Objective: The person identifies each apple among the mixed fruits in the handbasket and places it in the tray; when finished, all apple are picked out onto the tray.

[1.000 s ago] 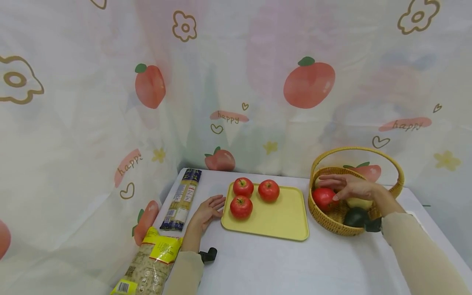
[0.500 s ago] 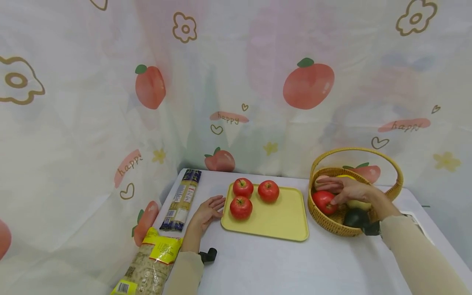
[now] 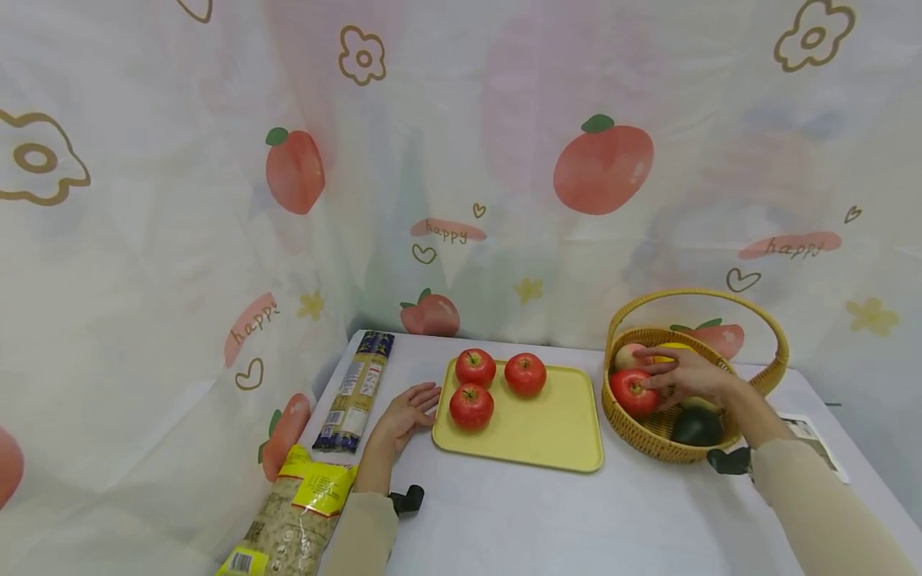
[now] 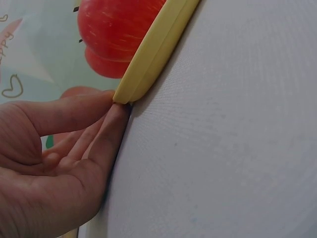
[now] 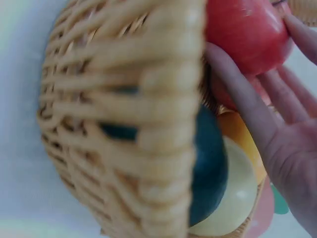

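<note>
In the head view my left hand [image 3: 406, 412] lies on the table with its fingers loosely extended, at the left edge of the yellow tray [image 3: 555, 432]. The left wrist view shows its thumb and a finger touching the tray's rim [image 4: 148, 62]. Three red apples [image 3: 525, 374] sit on the tray's left and back parts. Inside the wicker basket [image 3: 648, 440] at the right, my right hand [image 3: 687, 380] grips another red apple [image 3: 630, 394]. Seen from the right wrist, its thumb and fingers lie on different sides of this apple [image 5: 247, 37].
Also in the basket are a dark green fruit [image 3: 696, 426], a pinkish fruit [image 3: 629, 357] and yellow fruit [image 3: 675, 349]. Its tall handle [image 3: 695, 291] arches overhead. A blue-ended pack [image 3: 356, 392] and a yellow-ended bag [image 3: 295, 512] lie left. A white card [image 3: 817, 444] lies right.
My right hand has lowered into the basket and closed on the red apple, which has turned so its stem end faces more upward. My left hand and the tray have stayed put.
</note>
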`<act>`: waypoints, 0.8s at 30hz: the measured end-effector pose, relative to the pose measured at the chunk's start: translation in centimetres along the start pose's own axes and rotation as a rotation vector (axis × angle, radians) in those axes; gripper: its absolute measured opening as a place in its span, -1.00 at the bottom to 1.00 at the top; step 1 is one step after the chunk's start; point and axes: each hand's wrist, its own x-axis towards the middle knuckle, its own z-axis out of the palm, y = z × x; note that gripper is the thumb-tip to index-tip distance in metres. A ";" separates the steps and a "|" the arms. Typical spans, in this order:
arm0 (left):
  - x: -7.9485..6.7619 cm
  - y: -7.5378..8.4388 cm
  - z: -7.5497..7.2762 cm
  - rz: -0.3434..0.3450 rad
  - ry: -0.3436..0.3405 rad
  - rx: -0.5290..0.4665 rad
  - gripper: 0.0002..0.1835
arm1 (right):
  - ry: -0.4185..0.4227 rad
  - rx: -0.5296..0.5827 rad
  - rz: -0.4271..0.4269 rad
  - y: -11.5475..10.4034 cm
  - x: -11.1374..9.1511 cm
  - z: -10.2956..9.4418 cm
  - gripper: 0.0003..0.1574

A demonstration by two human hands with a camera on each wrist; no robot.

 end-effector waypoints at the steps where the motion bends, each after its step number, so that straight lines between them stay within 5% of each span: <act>1: 0.0 0.0 0.0 -0.001 0.000 0.000 -0.06 | 0.007 0.021 -0.003 -0.1 -0.2 0.1 0.03; 24: 0.3 -0.1 -0.1 -0.005 0.007 -0.019 -0.07 | 0.158 0.085 0.075 -4.8 -3.6 2.1 0.08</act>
